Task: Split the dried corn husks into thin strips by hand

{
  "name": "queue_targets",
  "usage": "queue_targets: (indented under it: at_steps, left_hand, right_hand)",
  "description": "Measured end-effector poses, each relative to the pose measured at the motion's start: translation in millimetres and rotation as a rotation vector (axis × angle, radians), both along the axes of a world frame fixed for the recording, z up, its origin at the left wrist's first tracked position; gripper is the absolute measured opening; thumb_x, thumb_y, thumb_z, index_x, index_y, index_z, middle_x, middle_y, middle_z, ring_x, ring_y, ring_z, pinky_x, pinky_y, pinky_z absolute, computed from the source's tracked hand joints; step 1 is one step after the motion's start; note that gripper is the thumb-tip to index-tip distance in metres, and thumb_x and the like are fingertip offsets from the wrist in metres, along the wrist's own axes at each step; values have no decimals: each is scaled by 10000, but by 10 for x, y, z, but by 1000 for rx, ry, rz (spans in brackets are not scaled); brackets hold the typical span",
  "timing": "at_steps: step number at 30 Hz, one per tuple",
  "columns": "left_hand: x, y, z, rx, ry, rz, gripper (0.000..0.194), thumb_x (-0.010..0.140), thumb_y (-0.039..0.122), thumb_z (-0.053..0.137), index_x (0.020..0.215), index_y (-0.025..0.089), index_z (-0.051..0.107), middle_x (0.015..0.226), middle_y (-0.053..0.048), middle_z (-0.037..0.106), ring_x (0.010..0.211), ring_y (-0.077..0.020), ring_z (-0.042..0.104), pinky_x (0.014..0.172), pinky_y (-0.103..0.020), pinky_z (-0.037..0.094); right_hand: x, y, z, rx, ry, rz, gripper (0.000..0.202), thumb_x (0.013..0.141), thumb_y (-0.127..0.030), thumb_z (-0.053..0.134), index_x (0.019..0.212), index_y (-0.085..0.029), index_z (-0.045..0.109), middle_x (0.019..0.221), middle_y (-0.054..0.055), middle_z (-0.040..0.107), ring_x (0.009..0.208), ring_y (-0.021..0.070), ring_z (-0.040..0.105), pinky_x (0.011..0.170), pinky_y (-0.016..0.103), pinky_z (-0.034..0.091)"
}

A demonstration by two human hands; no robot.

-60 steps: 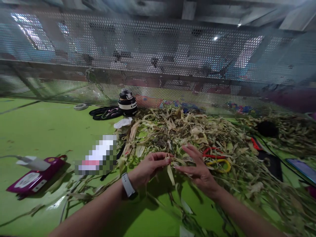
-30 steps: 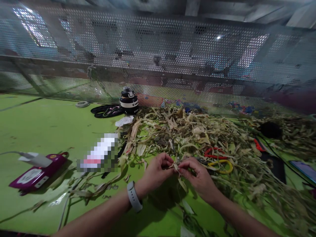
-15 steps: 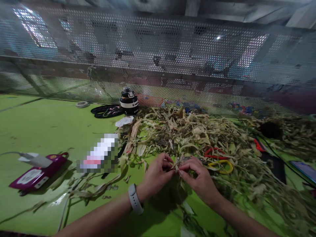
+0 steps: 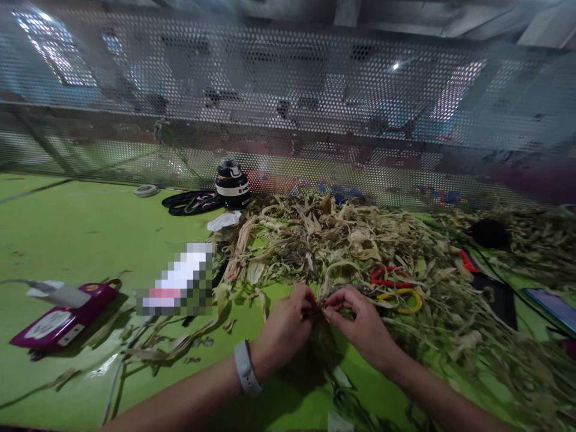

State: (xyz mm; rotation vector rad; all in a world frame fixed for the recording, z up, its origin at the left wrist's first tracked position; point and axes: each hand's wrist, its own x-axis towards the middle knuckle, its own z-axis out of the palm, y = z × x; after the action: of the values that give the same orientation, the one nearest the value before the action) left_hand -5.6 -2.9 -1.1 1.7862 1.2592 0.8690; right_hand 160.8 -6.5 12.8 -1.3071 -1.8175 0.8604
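My left hand [image 4: 287,324], with a pale watch on the wrist, is closed in a pinch near the table's front middle. Close against it, my right hand [image 4: 362,327] pinches too, thumb and forefinger together. Between the fingertips is a small piece of dried plant [image 4: 320,303], mostly covered by the fingers. Behind and to the right spreads a heap of dried leaves and stems [image 4: 315,234]. Beside my right hand, partly under the leaves, lie a red handle loop [image 4: 375,277] and a yellow handle loop [image 4: 417,303], apparently of scissors.
On the green table [image 4: 90,240] at left lies a purple power bank [image 4: 67,321] with a plug. A black bottle [image 4: 232,186], black straps [image 4: 191,203] and white tissue [image 4: 224,221] stand farther back. A phone [image 4: 553,309] lies right. A perforated metal screen [image 4: 288,90] rises behind.
My left hand has turned slightly, its back now more toward me, and its fingers curl in more. My right hand stays almost in place. The whole view has shifted slightly.
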Motion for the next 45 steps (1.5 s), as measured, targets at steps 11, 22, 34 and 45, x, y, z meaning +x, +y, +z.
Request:
queue_targets:
  at_steps: [11, 22, 34, 45]
  left_hand:
    - [-67, 2, -41, 156, 76, -138, 172, 738, 107, 512, 871, 214, 492, 766, -15, 614, 699, -166, 573, 612, -249, 379]
    - [-89, 7, -15, 209, 154, -188, 200, 769, 124, 480, 947, 203, 525, 809, -47, 614, 685, -162, 542, 589, -239, 363]
    - [-85, 85, 37, -63, -78, -285, 240, 720, 154, 597, 913, 195, 461, 731, 4, 623, 672, -142, 584, 586, -218, 404]
    - [-111, 178, 45, -413, -350, -441, 335, 718, 327, 666, 962, 154, 516, 645, 44, 545, 566, -85, 456, 535, -197, 339]
  right_hand:
    - [20, -19, -64, 79, 6, -94, 215, 796, -413, 592, 792, -201, 555, 830, 37, 579, 851, 212, 544, 775, 339, 434]
    - [24, 27, -37, 74, -149, 37, 126, 709, -148, 520, 801, -199, 589, 824, 36, 608, 847, 213, 537, 784, 355, 412]
    - [-42, 37, -19, -380, 257, -83, 124, 658, -296, 605, 673, -177, 574, 624, -20, 545, 626, 140, 484, 629, 265, 382]
    - [-40, 28, 43, -492, 533, -147, 216, 579, -318, 751, 644, -167, 610, 636, -29, 562, 630, 117, 474, 626, 242, 361]
